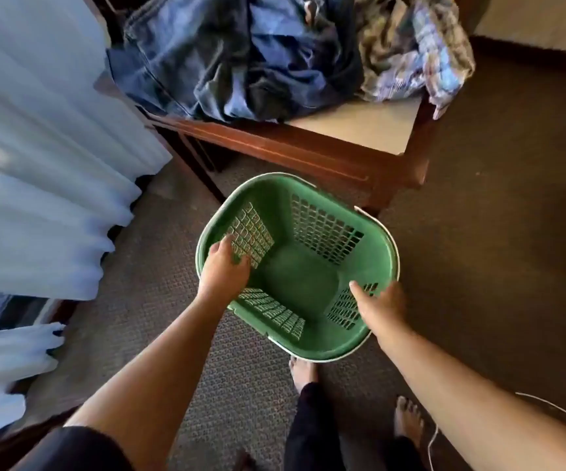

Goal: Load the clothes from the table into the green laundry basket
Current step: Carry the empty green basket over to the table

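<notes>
Plainly, left hand [225, 266] and right hand [381, 307] clutch opposite basket [285, 198] rims — open carpet [478, 249] rightward.

Both hands [223, 266] [381, 305] grip green basket [295, 283] rim; clothes [240, 59] piled on table [359, 124].

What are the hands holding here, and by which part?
Both hold the green perforated plastic laundry basket by its rim: left hand on the left edge, fingers over the inside wall; right hand on the near-right edge.
</notes>
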The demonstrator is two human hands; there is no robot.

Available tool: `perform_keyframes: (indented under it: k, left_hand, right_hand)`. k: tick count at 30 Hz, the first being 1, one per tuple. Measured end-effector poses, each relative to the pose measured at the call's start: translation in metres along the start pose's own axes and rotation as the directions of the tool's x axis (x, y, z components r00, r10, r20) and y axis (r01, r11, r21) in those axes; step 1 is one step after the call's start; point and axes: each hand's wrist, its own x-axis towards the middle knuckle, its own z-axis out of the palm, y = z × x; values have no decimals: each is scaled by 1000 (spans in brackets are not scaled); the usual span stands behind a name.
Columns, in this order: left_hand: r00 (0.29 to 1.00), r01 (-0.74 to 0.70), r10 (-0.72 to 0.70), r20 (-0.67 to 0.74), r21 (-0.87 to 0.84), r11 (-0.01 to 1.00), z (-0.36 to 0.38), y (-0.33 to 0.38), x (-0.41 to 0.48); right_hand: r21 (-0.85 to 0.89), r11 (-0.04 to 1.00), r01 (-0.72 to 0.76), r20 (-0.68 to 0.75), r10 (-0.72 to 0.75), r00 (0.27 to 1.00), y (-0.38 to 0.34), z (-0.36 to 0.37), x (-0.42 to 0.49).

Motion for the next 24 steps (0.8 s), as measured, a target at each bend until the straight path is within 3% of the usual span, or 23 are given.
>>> perform_keyframes:
  k: [2, 4, 10, 14, 17, 24]
  left_hand:
    - [999, 49, -50, 19, 65, 997, -1, -18, 27]
    - [989, 131, -139, 59, 110, 985, -2, -40, 53]
    - [961, 238, -251, 119, 110, 965, 5, -65, 102]
    - [945, 303, -301, 129, 2, 953, 10, -75, 112]
    - [926, 368, -358, 118, -69, 927, 5, -83, 113]
    - [865, 500, -435, 250, -350, 792, 12, -76, 46]
  right_hand:
    - [67, 988, -139, -9, 140, 990, 5, 11, 8]
    - [107, 951, -290, 124, 276, 953, 14, 18, 13]
    - [294, 808, -510, 243, 453, 858, 27, 36, 23]
    - [405, 766, -498, 238, 438, 867, 38, 42, 33]
    - [389, 772, -503, 248, 438, 864, 53, 33, 38]
    - [445, 801, -401, 76, 412, 908, 79, -28, 40]
